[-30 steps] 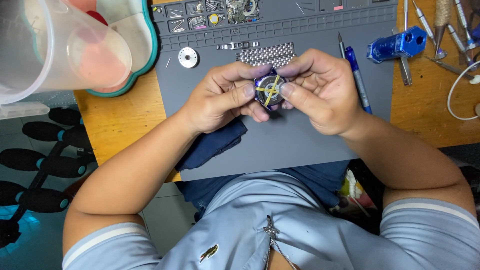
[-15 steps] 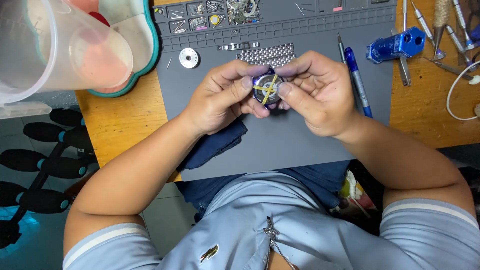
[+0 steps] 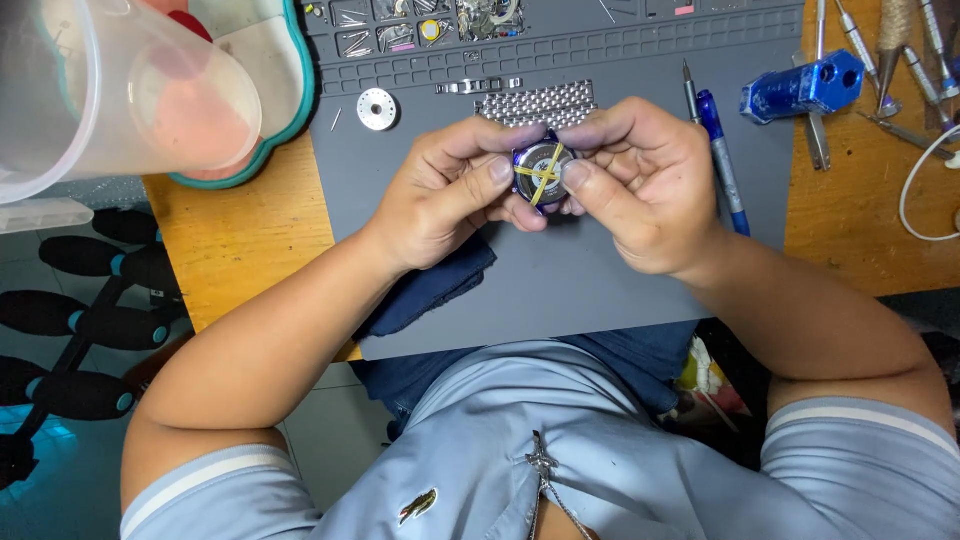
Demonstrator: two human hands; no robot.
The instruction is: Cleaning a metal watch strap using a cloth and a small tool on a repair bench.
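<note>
Both of my hands hold a small round watch case (image 3: 540, 172) above the grey work mat (image 3: 600, 290). The case has a blue rim and yellow bands crossed over its face. My left hand (image 3: 445, 195) grips it from the left, thumb on its left edge. From the right, my right hand (image 3: 640, 185) pinches it, thumb against the face. A metal mesh watch strap (image 3: 535, 103) lies on the mat just beyond my fingers.
A blue pen (image 3: 722, 160) lies right of my hand, beside a blue tool (image 3: 803, 85) and several screwdrivers (image 3: 900, 70). A small metal disc (image 3: 377, 108), a parts tray (image 3: 430, 20), a clear plastic cup (image 3: 120, 90) and a dark cloth (image 3: 430, 290) sit to the left.
The hands and the watch case have shifted slightly; the grip is the same.
</note>
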